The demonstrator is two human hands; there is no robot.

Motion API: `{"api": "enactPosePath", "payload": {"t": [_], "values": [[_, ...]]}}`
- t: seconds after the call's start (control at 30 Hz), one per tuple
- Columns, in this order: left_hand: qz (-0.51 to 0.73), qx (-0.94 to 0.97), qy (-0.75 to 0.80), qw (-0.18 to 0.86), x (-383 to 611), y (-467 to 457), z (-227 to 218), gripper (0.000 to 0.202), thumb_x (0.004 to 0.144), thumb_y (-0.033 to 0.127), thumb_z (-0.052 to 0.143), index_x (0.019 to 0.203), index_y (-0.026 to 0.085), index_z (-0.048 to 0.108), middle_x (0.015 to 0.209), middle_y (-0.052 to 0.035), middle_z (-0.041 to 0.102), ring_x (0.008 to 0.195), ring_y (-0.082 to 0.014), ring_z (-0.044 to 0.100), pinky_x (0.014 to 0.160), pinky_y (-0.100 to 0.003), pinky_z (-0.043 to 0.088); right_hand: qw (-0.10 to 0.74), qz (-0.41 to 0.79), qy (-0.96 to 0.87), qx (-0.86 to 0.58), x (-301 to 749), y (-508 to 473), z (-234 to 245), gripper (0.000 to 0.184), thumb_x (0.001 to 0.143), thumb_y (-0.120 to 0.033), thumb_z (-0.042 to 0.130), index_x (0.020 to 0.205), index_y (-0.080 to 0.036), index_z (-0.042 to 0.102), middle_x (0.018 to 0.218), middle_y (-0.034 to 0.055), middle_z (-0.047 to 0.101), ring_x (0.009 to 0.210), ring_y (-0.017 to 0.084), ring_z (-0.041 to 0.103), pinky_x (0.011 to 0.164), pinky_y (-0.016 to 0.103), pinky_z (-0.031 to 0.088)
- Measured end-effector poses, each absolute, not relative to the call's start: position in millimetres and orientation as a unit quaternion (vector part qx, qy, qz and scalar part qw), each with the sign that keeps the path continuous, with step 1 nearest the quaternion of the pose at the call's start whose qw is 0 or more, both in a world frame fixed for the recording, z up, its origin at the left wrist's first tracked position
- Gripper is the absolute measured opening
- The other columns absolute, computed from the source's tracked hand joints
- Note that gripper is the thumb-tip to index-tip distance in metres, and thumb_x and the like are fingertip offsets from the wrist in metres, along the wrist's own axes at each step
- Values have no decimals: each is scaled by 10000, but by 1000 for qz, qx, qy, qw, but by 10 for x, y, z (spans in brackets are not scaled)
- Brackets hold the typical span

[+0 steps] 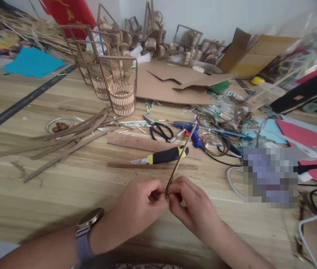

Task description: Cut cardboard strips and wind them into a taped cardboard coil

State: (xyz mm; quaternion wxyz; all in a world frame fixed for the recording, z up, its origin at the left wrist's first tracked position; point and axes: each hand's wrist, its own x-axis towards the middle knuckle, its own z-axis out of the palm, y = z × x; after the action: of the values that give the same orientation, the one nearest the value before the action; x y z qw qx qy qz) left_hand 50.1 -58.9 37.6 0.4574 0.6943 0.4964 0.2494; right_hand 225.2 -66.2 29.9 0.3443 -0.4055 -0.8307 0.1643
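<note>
My left hand (pixel 144 200) and my right hand (pixel 193 203) meet at the front middle of the table. Both pinch the near end of a thin cardboard strip (pixel 179 158), seen edge-on with its corrugation showing. The strip slants up and away to the right, passing in front of a utility knife (pixel 165 155) with a black and yellow handle and its blade out. Just beyond my hands another cardboard strip (pixel 153 166) lies flat. Black-handled scissors (pixel 160 130) and a blue glue gun (pixel 194 136) rest farther back. My fingertips hide the strip's near end.
Loose cardboard strips (pixel 71 144) are piled at left, near a ring holding brown balls (pixel 60 127). Small slatted baskets (pixel 121 100) in tall frames stand behind. A torn cardboard sheet (pixel 172 84) and a cardboard box (pixel 256 54) lie at the back. Cables and a pixelated patch are at right.
</note>
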Motion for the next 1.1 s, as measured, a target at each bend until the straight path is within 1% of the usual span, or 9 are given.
{"api": "enactPosePath", "payload": {"t": [0.13, 0.23, 0.37, 0.47, 0.63, 0.73, 0.87, 0.93, 1.1], "values": [[259, 693, 484, 468, 498, -587, 379, 128, 736, 152, 511, 642, 184, 592, 609, 11, 612, 577, -137, 519, 534, -236, 351, 362, 200, -814, -407, 2267, -648, 321, 192, 862, -62, 472, 783, -230, 519, 679, -20, 571, 577, 120, 571, 505, 209, 471], [261, 686, 480, 481, 499, -575, 402, 131, 736, 161, 505, 648, 183, 599, 616, 7, 619, 584, -142, 533, 536, -235, 365, 371, 197, -810, -408, 2271, -650, 339, 200, 864, -58, 467, 777, -233, 511, 674, -25, 572, 576, 113, 573, 516, 202, 483], [273, 674, 479, 492, 494, -558, 419, 129, 741, 191, 495, 657, 180, 593, 623, 4, 616, 589, -145, 540, 543, -240, 372, 400, 148, -816, -390, 2276, -674, 334, 137, 883, -91, 539, 905, -225, 561, 746, 2, 631, 677, 141, 625, 593, 237, 532], [284, 674, 473, 491, 489, -554, 422, 125, 741, 191, 502, 645, 181, 580, 607, 12, 600, 577, -137, 528, 543, -237, 367, 402, 115, -823, -386, 2274, -691, 324, 171, 883, -92, 584, 993, -223, 579, 808, 24, 670, 750, 172, 653, 650, 285, 552], [294, 709, 467, 439, 496, -570, 425, 145, 754, 149, 510, 624, 177, 566, 607, 10, 601, 580, -131, 525, 559, -238, 364, 414, 58, -824, -383, 2243, -717, 327, 203, 863, -38, 598, 971, -210, 591, 807, 32, 702, 723, 173, 651, 685, 325, 528], [298, 727, 464, 408, 508, -578, 416, 138, 739, 109, 519, 628, 174, 567, 615, 6, 607, 596, -135, 536, 574, -243, 373, 411, 31, -815, -406, 2227, -741, 316, 176, 855, -59, 603, 931, -217, 595, 818, 31, 698, 731, 179, 651, 682, 335, 505], [346, 734, 433, 394, 516, -573, 381, 134, 732, 69, 533, 655, 169, 581, 751, -24, 660, 719, -155, 595, 659, -244, 435, 404, 66, -801, -437, 2224, -756, 276, 144, 867, -92, 580, 917, -227, 582, 886, 46, 656, 831, 196, 644, 711, 334, 524], [379, 730, 411, 394, 516, -568, 355, 136, 731, 58, 528, 671, 167, 586, 815, -34, 671, 770, -157, 614, 695, -241, 455, 399, 92, -799, -441, 2226, -752, 262, 137, 868, -93, 568, 902, -225, 567, 890, 40, 634, 837, 185, 635, 716, 318, 529], [395, 727, 391, 402, 510, -556, 322, 143, 733, 49, 524, 690, 168, 591, 817, -26, 668, 770, -145, 621, 708, -233, 466, 407, 128, -791, -439, 2228, -725, 281, 150, 863, -76, 534, 878, -225, 543, 872, 21, 611, 820, 155, 628, 704, 267, 524]]}}
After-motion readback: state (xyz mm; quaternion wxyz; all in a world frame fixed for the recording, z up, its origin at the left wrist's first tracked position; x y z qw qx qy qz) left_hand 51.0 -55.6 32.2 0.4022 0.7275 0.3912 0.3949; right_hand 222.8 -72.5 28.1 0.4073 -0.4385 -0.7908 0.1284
